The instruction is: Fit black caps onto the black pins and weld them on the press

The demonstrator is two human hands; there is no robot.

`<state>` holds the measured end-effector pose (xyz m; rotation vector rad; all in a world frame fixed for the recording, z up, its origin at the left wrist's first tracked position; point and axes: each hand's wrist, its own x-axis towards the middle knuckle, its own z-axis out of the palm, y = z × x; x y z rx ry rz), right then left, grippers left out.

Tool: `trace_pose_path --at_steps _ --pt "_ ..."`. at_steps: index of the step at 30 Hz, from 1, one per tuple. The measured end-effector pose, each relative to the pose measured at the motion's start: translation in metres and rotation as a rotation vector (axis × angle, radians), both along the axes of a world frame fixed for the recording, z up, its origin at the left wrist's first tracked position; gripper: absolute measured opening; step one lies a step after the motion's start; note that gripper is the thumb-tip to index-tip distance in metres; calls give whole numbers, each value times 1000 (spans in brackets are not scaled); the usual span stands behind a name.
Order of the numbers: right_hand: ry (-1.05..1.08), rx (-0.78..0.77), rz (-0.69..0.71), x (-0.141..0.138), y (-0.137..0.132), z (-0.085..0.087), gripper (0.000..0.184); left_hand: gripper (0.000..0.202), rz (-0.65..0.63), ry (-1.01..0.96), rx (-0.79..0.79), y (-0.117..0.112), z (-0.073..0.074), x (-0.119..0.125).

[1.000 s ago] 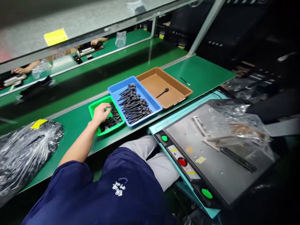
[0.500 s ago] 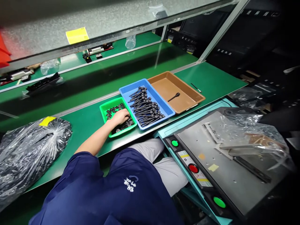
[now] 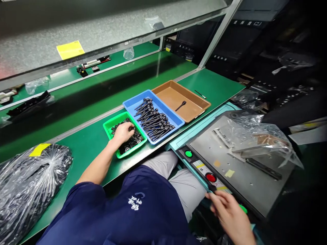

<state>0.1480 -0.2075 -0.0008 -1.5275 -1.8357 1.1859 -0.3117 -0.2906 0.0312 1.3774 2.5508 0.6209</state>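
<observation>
A: What could go wrong for you here?
B: If your left hand (image 3: 123, 133) drags on the rim of the green tray (image 3: 108, 126), small black parts (image 3: 139, 138) could tip out. Your right hand (image 3: 232, 214) could knock the red button (image 3: 211, 177), close by at 12 o'clock from its fingertips.
A: And the parts?
B: In the tray, close around your left fingertips, at about 10 and 5 o'clock. Those fingers are curled; I cannot tell whether they pinch one. Your right fingers bend beside a blurred dark piece (image 3: 212, 187), grip unclear
</observation>
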Motion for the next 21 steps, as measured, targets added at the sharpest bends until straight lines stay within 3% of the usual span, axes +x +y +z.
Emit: trace_pose_path --at_steps 2,4,8,12,21 --pt "72 -39 84 -34 -7 -3 50 25 -20 -225 194 -3 16 24" --pt "149 13 187 -71 -10 2 39 26 -146 -473 333 -1 28 57" --pt "302 40 289 -117 -4 22 30 24 -444 -856 380 11 35 120" --pt "332 78 285 -121 0 31 23 24 -559 -1031 401 26 26 146" --pt "231 193 250 -102 1 29 15 20 -645 -1003 401 46 17 159"
